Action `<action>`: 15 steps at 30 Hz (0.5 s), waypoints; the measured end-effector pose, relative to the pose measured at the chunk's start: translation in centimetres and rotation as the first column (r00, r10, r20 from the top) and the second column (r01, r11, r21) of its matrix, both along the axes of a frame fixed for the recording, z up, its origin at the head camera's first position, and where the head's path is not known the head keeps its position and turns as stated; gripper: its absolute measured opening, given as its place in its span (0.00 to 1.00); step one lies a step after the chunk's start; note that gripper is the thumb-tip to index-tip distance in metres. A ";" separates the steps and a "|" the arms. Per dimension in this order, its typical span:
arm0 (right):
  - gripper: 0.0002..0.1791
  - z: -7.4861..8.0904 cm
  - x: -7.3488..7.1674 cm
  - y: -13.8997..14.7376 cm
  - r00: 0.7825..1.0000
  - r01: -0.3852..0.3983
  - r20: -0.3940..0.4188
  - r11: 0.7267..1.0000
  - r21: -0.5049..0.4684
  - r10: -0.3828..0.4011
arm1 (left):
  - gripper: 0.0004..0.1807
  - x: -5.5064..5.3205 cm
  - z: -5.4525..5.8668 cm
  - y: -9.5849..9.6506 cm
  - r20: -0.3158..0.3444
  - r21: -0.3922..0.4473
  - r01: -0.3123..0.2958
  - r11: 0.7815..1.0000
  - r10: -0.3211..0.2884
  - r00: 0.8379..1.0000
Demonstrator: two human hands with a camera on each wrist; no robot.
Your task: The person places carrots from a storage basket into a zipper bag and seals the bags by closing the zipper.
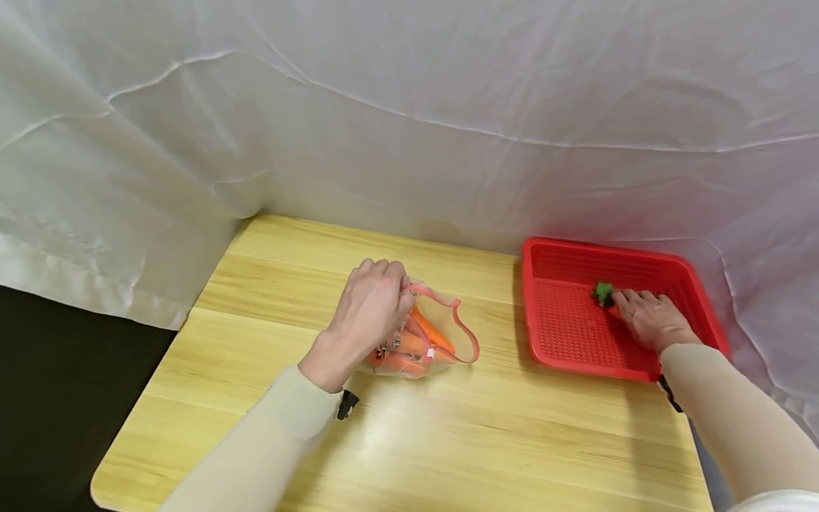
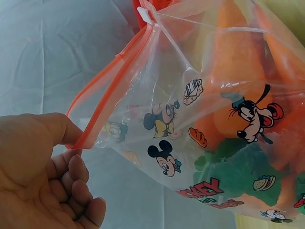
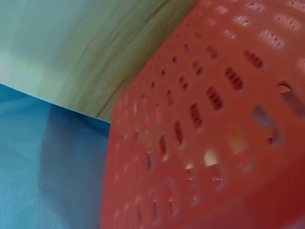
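My left hand (image 1: 377, 299) pinches the pink-red zip edge of a clear zip bag (image 2: 162, 119) printed with cartoon figures, between thumb and finger at one corner. The bag's mouth gapes to the right in the head view. Inside it lie several orange carrots (image 1: 435, 334), and green leafy tops (image 2: 238, 167) show through the plastic in the left wrist view. Down in the red basket (image 1: 576, 363), my right hand (image 1: 649, 316) grips a carrot by its upper part; its green top (image 1: 603, 293) sticks out left of the fingers, most of its orange body hidden under them.
The basket stands at the right back of the wooden table (image 1: 448, 441), its perforated wall filling much of the right wrist view. A pale cloth (image 1: 409, 142) hangs behind the table and along its sides. A white slider (image 2: 145, 15) sits on the bag's zip.
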State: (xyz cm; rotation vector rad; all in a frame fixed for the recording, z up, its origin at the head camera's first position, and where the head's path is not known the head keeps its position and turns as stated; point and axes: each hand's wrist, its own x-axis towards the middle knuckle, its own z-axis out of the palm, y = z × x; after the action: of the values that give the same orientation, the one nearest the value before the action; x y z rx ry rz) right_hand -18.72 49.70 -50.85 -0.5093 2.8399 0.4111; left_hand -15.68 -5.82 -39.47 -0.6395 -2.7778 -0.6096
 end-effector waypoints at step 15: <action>0.35 -0.8 -1.0 -3.9 0.997 -0.067 0.034 0.990 -0.121 0.072 | 0.02 -0.2 -0.2 0.1 0.044 -0.013 0.016 1.000 -0.016 0.999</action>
State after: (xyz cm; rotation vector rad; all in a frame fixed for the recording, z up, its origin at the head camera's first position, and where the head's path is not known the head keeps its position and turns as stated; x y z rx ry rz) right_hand -19.69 45.79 -51.68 -0.6334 2.8281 0.2403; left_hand -15.93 -5.69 -39.67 -0.6597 -2.8222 -0.6157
